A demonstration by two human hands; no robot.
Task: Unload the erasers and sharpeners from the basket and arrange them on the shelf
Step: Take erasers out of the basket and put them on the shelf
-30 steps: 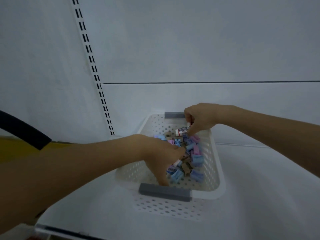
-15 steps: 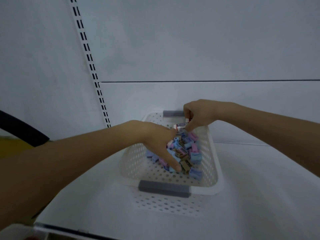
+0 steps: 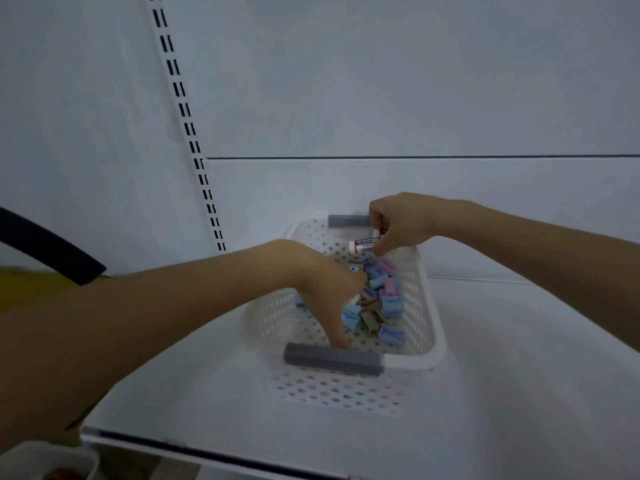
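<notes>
A white perforated basket with grey handles stands on the white shelf. Inside lies a pile of small blue, pink and brown sharpeners. My right hand is over the far end of the basket and pinches a white eraser with a printed sleeve. My left hand reaches down into the basket among the sharpeners, fingers pointing toward the near handle; whether it holds anything is hidden by blur.
The shelf's back panel carries a slotted upright at the left. A dark curved bar and a yellow surface sit at far left. The shelf's front edge runs below, with a white container at bottom left.
My left hand has swept through the sharpeners and reached back toward the near handle. My right hand has stayed at the basket's far end, still holding the eraser.
</notes>
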